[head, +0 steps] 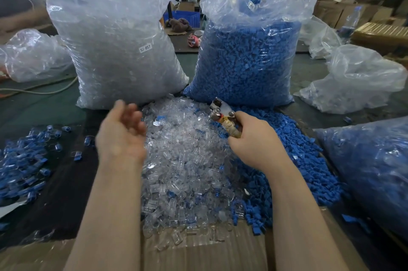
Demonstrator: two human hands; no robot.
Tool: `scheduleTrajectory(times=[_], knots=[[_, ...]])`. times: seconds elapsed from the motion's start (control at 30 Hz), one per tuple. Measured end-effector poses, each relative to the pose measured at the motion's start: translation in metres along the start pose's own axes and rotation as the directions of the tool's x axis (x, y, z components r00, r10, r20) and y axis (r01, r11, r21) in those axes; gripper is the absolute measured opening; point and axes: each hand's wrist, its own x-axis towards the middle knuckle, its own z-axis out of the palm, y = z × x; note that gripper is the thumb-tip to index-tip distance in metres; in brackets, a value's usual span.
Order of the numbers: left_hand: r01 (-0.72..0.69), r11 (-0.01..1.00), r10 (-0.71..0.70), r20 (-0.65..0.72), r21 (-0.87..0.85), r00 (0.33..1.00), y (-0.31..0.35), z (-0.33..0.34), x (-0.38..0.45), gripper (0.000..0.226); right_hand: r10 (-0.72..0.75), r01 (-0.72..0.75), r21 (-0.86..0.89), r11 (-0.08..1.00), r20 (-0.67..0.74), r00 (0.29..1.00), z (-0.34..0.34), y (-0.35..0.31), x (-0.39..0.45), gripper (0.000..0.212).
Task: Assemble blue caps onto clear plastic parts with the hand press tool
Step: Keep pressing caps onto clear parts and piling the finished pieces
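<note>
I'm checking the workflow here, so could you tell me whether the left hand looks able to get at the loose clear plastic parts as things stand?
Probably yes. The left hand is open, holds nothing and hovers at the edge of the clear plastic parts heaped on the cardboard, with nothing between them.

We see two bare forearms reaching forward from the bottom edge, roughly parallel and apart. Our left hand (121, 131) is raised with the palm turned inward and up, fingers loosely curved and relaxed, holding nothing; its fingertips are blurred. Our right hand (254, 138) sits at about the same height, knuckles toward us, fingers and thumb curled tight around the tape-wrapped handle of a small metal hand press tool (221, 114), whose head sticks up and to the left above the fist. The two hands do not touch.
</note>
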Motion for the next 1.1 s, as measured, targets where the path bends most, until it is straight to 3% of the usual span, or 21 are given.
scheduleTrajectory(times=[0.1, 0.17, 0.2, 0.27, 0.37, 0.53, 0.63, 0.7, 0.73, 0.83, 0.9, 1.0, 1.1], knots=[[-0.062, 0.856, -0.127, 0.324, 0.514, 0.937, -0.023, 0.019, -0.023, 0.039, -0.025, 0.024, -0.013, 1.000, -0.033, 0.999, 0.000, -0.006, 0.000, 0.016], [-0.139, 0.707, -0.234, 0.414, 0.694, 0.880, -0.036, 0.028, -0.036, 0.063, -0.053, 0.052, -0.013, 0.999, -0.056, 0.997, 0.000, -0.009, -0.001, 0.017], [-0.176, 0.665, -0.251, 0.440, 0.726, 0.862, -0.043, 0.031, -0.040, 0.065, -0.072, 0.071, -0.020, 0.997, -0.062, 0.995, 0.000, -0.011, -0.001, 0.017], [-0.245, 0.675, -0.217, 0.505, 0.696, 0.836, -0.051, 0.036, -0.047, 0.043, -0.120, 0.116, -0.059, 0.991, -0.053, 0.991, 0.000, -0.014, -0.001, 0.019], [-0.278, 0.750, -0.083, 0.504, 0.600, 0.860, -0.053, 0.038, -0.047, 0.017, -0.175, 0.173, -0.093, 0.981, -0.013, 0.985, -0.001, -0.017, -0.001, 0.024], [-0.309, 0.782, 0.027, 0.465, 0.542, 0.885, -0.050, 0.035, -0.044, 0.015, -0.088, 0.106, -0.216, 0.971, 0.092, 0.992, -0.001, -0.011, -0.003, 0.055], [-0.353, 0.729, 0.026, 0.491, 0.587, 0.871, -0.050, 0.033, -0.044, 0.015, -0.059, 0.065, -0.176, 0.982, 0.042, 0.997, 0.000, -0.011, -0.003, 0.046], [-0.444, 0.597, 0.038, 0.530, 0.668, 0.847, -0.050, 0.031, -0.041, 0.016, 0.012, -0.012, -0.129, 0.992, -0.001, 1.000, 0.001, -0.008, -0.002, 0.036], [-0.492, 0.482, 0.056, 0.535, 0.725, 0.843, -0.049, 0.029, -0.039, 0.022, 0.072, -0.074, -0.106, 0.992, -0.026, 0.997, 0.001, -0.006, -0.001, 0.031], [-0.513, -0.028, 0.148, 0.511, 0.858, 0.846, -0.045, 0.022, -0.033, 0.039, 0.275, -0.286, -0.096, 0.953, -0.114, 0.955, -0.002, 0.005, 0.000, 0.017], [-0.429, -0.254, 0.124, 0.469, 0.867, 0.874, -0.043, 0.019, -0.030, 0.046, 0.385, -0.403, -0.122, 0.907, -0.143, 0.912, -0.003, 0.013, 0.000, 0.013], [-0.375, -0.379, 0.024, 0.414, 0.846, 0.910, -0.045, 0.017, -0.027, 0.050, 0.499, -0.510, -0.151, 0.847, -0.105, 0.860, -0.001, 0.020, -0.003, 0.013], [-0.431, -0.368, 0.026, 0.472, 0.824, 0.881, -0.046, 0.016, -0.027, 0.044, 0.573, -0.572, -0.155, 0.805, -0.047, 0.818, 0.001, 0.023, -0.002, 0.015]])
